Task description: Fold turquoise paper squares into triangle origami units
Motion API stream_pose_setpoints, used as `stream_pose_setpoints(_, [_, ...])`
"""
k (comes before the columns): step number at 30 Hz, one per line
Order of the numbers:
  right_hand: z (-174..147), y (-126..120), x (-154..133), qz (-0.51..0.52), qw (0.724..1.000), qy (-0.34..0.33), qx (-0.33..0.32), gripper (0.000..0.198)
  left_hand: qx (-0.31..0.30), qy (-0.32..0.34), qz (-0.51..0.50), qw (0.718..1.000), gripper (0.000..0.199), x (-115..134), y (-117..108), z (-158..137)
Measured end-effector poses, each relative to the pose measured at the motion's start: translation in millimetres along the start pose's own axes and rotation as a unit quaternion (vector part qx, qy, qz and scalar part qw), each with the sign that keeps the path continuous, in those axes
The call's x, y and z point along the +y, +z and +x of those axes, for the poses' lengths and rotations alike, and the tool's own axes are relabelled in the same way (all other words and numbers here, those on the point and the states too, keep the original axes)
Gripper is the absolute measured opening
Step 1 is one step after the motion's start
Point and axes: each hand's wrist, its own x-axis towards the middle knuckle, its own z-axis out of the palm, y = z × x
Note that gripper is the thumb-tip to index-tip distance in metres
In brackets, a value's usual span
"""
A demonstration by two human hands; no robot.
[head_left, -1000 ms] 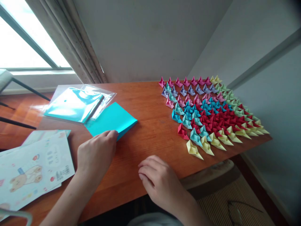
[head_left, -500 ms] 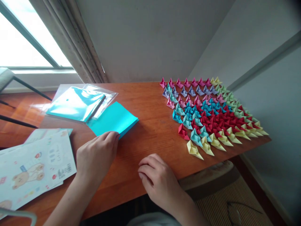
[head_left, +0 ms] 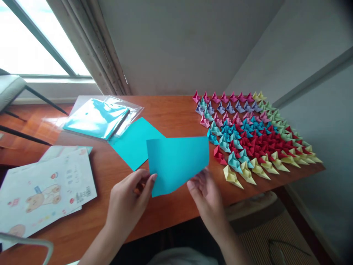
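A sheet of turquoise paper [head_left: 178, 158] is held up above the table, slightly curved along its lower edge. My left hand [head_left: 131, 198] pinches its lower left edge between thumb and fingers. At the lower right edge, my right hand [head_left: 206, 195] has its fingers behind the sheet and its thumb in front; whether it grips the paper firmly is hard to see. More turquoise paper [head_left: 135, 143] lies flat on the table behind the raised sheet, partly covered by it.
Rows of small folded paper boats [head_left: 256, 140] in several colours fill the right of the wooden table [head_left: 171, 110]. Clear-wrapped turquoise paper [head_left: 95, 119] lies at the back left. White bear-printed packets [head_left: 49, 191] lie front left. A chair [head_left: 16, 95] stands beyond the left edge.
My left hand has lifted a turquoise sheet off the pile and brought it right. My right hand has risen from the table to the sheet's right edge. The view has shifted slightly.
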Motion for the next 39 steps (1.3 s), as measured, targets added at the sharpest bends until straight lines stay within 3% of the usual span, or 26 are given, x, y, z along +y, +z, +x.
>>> stream_pose_setpoints(4, [1.4, -1.6, 1.8, -0.019, 0.999, -0.006, 0.032, 0.060, -0.010, 0.029, 0.096, 0.995, 0.029, -7.9, -0.2, -6.6])
stream_pose_setpoints(10, [5.2, -7.2, -1.3, -0.174, 0.980, -0.081, 0.051, 0.018, -0.039, 0.111, 0.164, 0.979, 0.024, -12.1, -3.8, -8.8])
stream_pose_setpoints(12, [6.2, -9.4, 0.8, -0.187, 0.977, -0.085, 0.060, 0.021, -0.050, 0.132, 0.173, 0.975, 0.019, -14.6, -3.8, -9.7])
stream_pose_setpoints(14, [6.5, -12.3, 1.9, -0.178, 0.980, -0.067, 0.064, 0.042, -0.057, 0.139, 0.171, 0.974, 0.016, -16.6, -4.0, -10.6])
stream_pose_setpoints(16, [6.5, -16.6, -0.7, -0.186, 0.980, -0.064, 0.042, 0.046, -0.067, 0.137, 0.164, 0.975, 0.016, -17.8, -5.2, -11.1])
stream_pose_setpoints(19, [6.8, -25.4, -10.2, -0.222, 0.969, -0.103, -0.040, 0.022, -0.081, 0.125, 0.163, 0.975, 0.018, -17.7, -8.1, -10.2])
stream_pose_setpoints(24, [7.2, -38.3, -10.6, -0.319, 0.914, -0.205, -0.141, 0.045, -0.097, 0.077, 0.177, 0.976, 0.025, -14.7, -12.4, -6.3])
stream_pose_setpoints(28, [8.4, -40.3, 1.4, -0.341, 0.898, -0.245, -0.132, 0.059, -0.108, 0.038, 0.174, 0.978, 0.032, -11.3, -16.2, -3.8])
stream_pose_setpoints(34, [12.0, -34.9, 2.5, -0.371, 0.885, -0.269, -0.085, 0.023, -0.132, 0.006, 0.130, 0.983, 0.037, -7.3, -25.7, -2.9])
stream_pose_setpoints(39, [14.0, -35.1, 2.5, -0.336, 0.900, -0.253, -0.112, 0.018, -0.155, -0.005, 0.093, 0.984, 0.039, -12.0, -34.2, -3.4])
